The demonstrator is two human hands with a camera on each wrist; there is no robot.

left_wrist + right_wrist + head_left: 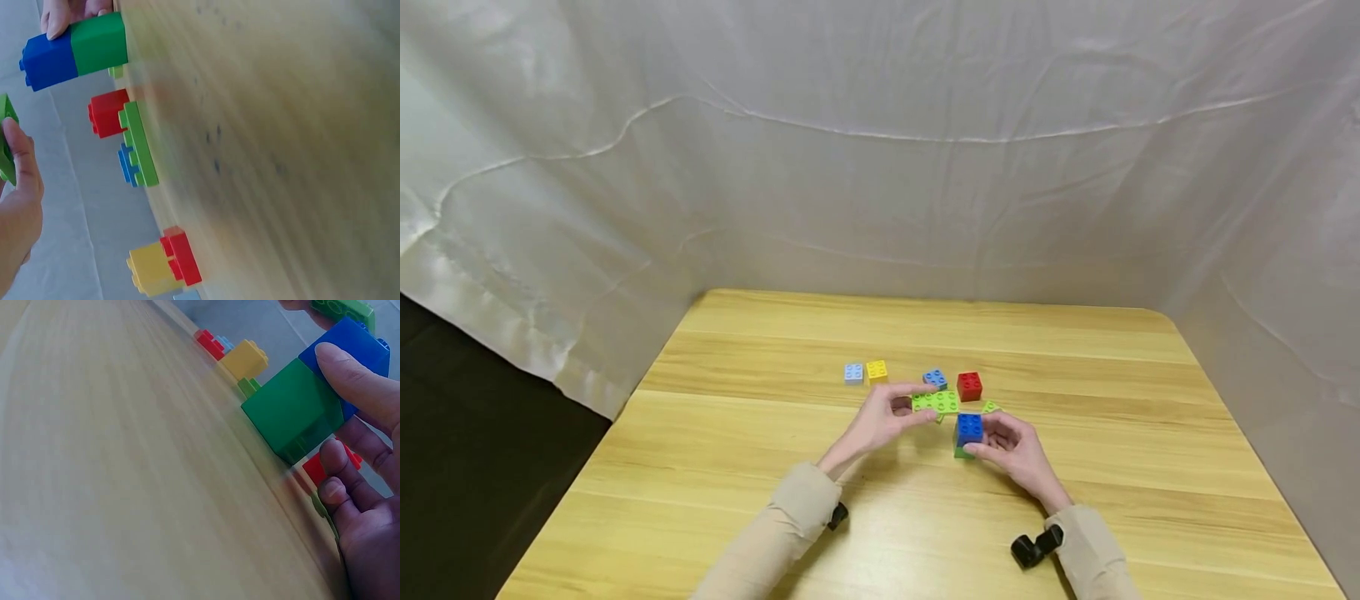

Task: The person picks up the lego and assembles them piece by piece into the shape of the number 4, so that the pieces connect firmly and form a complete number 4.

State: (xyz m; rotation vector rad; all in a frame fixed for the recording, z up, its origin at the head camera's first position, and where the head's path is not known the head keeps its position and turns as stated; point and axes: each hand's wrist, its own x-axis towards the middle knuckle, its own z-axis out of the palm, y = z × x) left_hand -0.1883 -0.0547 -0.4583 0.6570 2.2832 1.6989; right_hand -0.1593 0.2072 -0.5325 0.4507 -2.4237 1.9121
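My left hand [874,418] pinches a flat lime-green building plate [945,402] between thumb and fingers, raised above the table with its studs up. To its right, my right hand [1021,460] grips a stack of two bricks, with a blue brick [969,427] on top of a green brick [287,403]. The right thumb lies across the blue brick in the right wrist view. In the left wrist view the stack stands upright at the tabletop, while the left hand [22,194] shows only partly at the edge.
Beyond the hands are a red brick [970,386] and a blue piece [935,377] on a lime base [144,147]. Farther left stand a yellow brick [877,370], a red piece [182,257] and a light blue brick [853,373]. Another lime piece [991,407] lies behind the right hand.
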